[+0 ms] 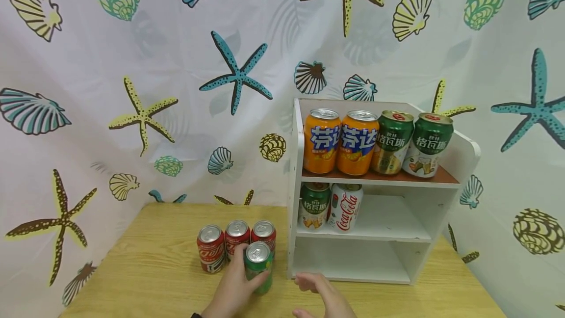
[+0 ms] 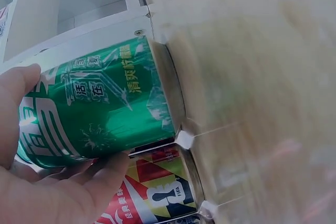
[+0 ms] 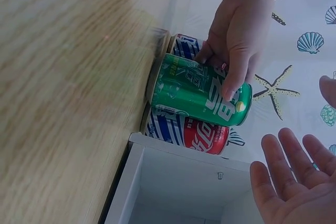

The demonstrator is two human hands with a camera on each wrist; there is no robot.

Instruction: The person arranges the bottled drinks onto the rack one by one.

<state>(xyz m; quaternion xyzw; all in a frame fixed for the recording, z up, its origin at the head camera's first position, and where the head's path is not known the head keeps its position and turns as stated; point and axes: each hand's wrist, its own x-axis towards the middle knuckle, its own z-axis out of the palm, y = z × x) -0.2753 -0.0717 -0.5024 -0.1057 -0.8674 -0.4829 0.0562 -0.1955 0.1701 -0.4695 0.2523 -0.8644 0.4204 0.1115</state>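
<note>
My left hand point(image 1: 236, 281) grips a green soda can point(image 1: 266, 282), thumb on the near side and fingers round the far side. The can stands upright, close in front of a row of three red cola cans point(image 1: 211, 253) on the wooden table. In the left wrist view, the green can's side point(image 2: 100, 103) with white lettering fills the grasp, and a red cola can point(image 2: 157, 187) shows beside it. Just right of the can, in front of the shelf, my right hand point(image 1: 324, 293) holds nothing; its fingers point(image 3: 294, 166) are spread and relaxed in the right wrist view.
A white shelf unit point(image 1: 359, 235) stands right of the cans. Its top tier bears two orange soda cans point(image 1: 321, 146) and two green-topped cans point(image 1: 428, 146). On the middle tier are a green-and-white can point(image 1: 314, 207) and a white Coca-Cola can point(image 1: 346, 210). Behind hangs a shell-patterned cloth point(image 1: 176, 63).
</note>
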